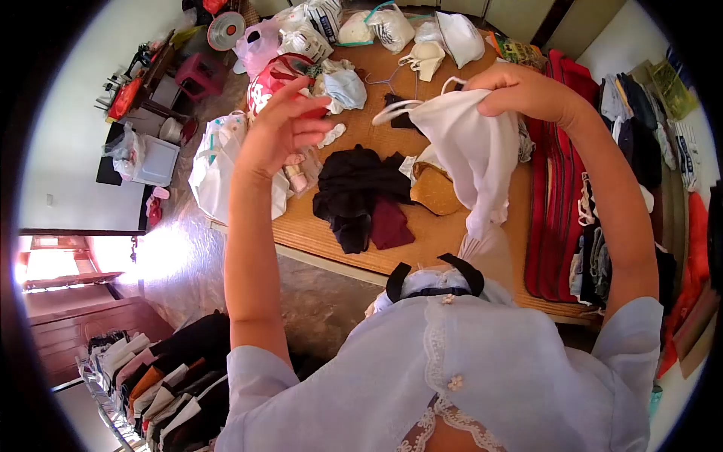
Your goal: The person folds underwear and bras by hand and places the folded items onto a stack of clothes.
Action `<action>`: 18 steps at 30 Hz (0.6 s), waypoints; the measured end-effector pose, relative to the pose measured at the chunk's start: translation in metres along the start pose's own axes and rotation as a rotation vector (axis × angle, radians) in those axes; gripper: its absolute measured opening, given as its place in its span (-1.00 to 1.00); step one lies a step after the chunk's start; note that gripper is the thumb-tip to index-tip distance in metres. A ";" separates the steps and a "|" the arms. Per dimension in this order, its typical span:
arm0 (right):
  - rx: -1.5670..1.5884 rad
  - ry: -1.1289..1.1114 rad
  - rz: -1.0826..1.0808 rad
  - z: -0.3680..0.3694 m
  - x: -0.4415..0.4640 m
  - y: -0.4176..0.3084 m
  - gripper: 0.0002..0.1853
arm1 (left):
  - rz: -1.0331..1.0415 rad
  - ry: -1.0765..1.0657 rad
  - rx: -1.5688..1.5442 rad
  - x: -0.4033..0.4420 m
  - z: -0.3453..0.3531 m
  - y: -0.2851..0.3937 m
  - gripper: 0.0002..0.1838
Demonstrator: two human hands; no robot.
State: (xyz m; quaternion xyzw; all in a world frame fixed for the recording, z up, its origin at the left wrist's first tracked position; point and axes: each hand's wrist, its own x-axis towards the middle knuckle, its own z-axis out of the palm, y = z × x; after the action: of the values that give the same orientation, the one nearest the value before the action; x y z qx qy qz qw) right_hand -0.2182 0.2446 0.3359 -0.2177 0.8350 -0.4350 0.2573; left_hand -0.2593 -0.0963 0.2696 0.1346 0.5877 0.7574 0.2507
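Note:
My right hand (520, 92) grips a white camisole (463, 147) by its upper edge, and the cloth hangs down with its thin straps sticking out to the left. Raised at the left, my left hand (282, 132) is empty, with its fingers apart. Beneath and between the hands, a black garment (361, 181) lies crumpled on the brown mat (301, 237), with a dark maroon cloth (390, 224) against it. A tan rounded piece (437, 192), perhaps a bra cup or a hat, is partly hidden behind the camisole.
Plastic bags (392, 30) and a cream bra (423, 59) lie along the mat's far side. A white bag (218, 166) stands at the left. Folded red striped fabric (553, 226) and stacked clothes (640, 128) line the right. A clothes rack (162, 384) stands lower left.

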 end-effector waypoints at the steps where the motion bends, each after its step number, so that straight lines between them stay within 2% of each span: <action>1: 0.039 -0.023 0.002 -0.001 -0.002 -0.004 -0.74 | 0.066 0.055 0.067 0.004 0.008 -0.006 -0.37; 2: 0.079 -0.048 0.004 -0.002 -0.004 -0.008 -0.75 | 0.123 -0.011 0.071 0.010 0.020 -0.012 -0.29; 5: 0.149 -0.091 -0.004 0.006 -0.005 -0.020 -0.75 | 0.398 -0.172 0.234 0.023 0.069 -0.020 -0.20; 7: 0.126 -0.116 -0.010 0.012 -0.004 -0.028 -0.74 | 0.238 -0.432 0.151 0.025 0.094 -0.019 -0.15; 8: 0.090 -0.132 -0.011 0.013 -0.005 -0.031 -0.72 | 0.078 -0.459 0.167 0.018 0.106 -0.010 -0.18; 9: 0.056 -0.145 -0.011 0.013 -0.007 -0.032 -0.71 | -0.017 -0.542 0.475 0.017 0.107 -0.003 -0.36; 11: -0.204 -0.177 0.020 0.013 -0.010 -0.037 -0.70 | -0.249 -0.535 0.650 0.015 0.112 -0.002 -0.48; 14: -0.458 -0.181 0.003 0.025 -0.019 -0.021 -0.71 | -0.105 -0.465 0.681 0.010 0.101 -0.009 -0.69; 16: -0.495 -0.225 -0.007 0.041 -0.025 -0.014 -0.70 | 0.106 -0.534 1.005 0.006 0.086 -0.006 -0.75; 18: -0.600 -0.331 0.113 0.058 -0.030 -0.004 -0.68 | 0.267 -0.576 1.283 -0.002 0.084 -0.008 -0.78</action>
State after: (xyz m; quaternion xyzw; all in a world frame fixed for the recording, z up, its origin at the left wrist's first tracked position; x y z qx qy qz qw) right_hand -0.1591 0.2243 0.3182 -0.3047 0.8834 -0.1142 0.3373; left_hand -0.2142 -0.0269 0.2853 0.5211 0.8062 0.2208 0.1725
